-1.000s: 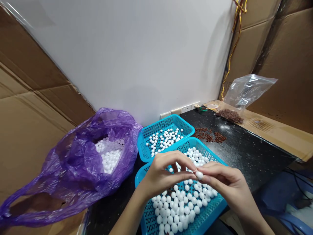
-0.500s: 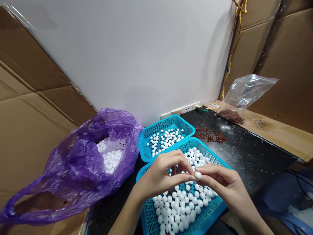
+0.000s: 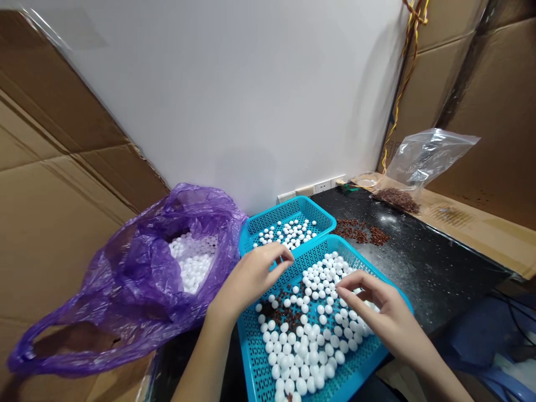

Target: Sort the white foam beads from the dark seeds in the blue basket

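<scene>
My left hand point(image 3: 257, 273) hovers over the rear left edge of the near blue basket point(image 3: 251, 357), thumb and curled fingers brought together. Whatever may be between those fingertips is hidden. Above the right side of the same basket is my right hand point(image 3: 374, 304), its thumb and index tips pinched close; anything in them is too small to make out. Many small white balls point(image 3: 307, 349) fill much of this basket. Dark reddish-brown bits point(image 3: 282, 315) lie among them on the left. Behind stands a second blue basket point(image 3: 322, 215) with fewer white balls point(image 3: 293, 231).
A purple plastic bag point(image 3: 129, 273) of white balls lies open on the left. Brown bits point(image 3: 362, 231) are scattered on the black table point(image 3: 439, 268). Further back sits a clear zip bag point(image 3: 431, 153) with brown bits, near yellow wires point(image 3: 402, 92) and wall sockets point(image 3: 322, 187).
My hands have parted. The left moved left and up, toward the rear basket; the right shifted slightly right. The white ball pinched between them is no longer visible there.
</scene>
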`<state>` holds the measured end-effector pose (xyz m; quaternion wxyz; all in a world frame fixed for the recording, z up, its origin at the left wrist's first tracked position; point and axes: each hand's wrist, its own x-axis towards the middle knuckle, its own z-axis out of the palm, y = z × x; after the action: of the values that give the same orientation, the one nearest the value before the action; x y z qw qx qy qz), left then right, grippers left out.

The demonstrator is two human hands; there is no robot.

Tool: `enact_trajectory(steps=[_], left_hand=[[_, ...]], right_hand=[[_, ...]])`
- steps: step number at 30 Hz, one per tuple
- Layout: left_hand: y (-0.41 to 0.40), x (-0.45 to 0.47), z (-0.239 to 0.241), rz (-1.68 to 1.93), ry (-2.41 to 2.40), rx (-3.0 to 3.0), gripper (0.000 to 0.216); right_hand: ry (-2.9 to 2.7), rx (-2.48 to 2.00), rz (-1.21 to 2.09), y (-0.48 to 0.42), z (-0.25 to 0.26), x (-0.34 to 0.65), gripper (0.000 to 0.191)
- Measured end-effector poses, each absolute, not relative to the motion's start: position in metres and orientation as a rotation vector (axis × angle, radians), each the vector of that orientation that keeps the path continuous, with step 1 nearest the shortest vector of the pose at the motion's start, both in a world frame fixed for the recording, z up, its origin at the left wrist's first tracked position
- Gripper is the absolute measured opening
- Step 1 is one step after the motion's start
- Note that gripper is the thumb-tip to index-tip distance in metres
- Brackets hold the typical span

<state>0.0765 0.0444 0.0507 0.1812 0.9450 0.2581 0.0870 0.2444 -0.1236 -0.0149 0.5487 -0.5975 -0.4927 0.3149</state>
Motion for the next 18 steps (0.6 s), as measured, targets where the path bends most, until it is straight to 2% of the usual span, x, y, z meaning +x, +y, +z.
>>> enact_trajectory(steps=[3,5,9,18], left_hand=[[0.037,0.081,0.044,-0.188,0.754,2.581,0.016],[0.035,0.083,0.037,-0.325,0.835,2.547,0.016],[0.033,0.087,0.026,-0.467,0.946,2.511,0.014],[0.03,0.092,0.017,-0.557,0.974,2.551,0.014]], right_hand=[[-1.43,-1.598,0.711,-0.12,-0.018,0.244,0.01],[-1.585,-1.746,0.728,-0.119,-0.021,0.242,0.009],[-1.756,-1.902,0.769,-0.115,-0.027,0.237,0.021],[-1.858,-2.004,0.698,-0.106,-0.033,0.235,0.027]])
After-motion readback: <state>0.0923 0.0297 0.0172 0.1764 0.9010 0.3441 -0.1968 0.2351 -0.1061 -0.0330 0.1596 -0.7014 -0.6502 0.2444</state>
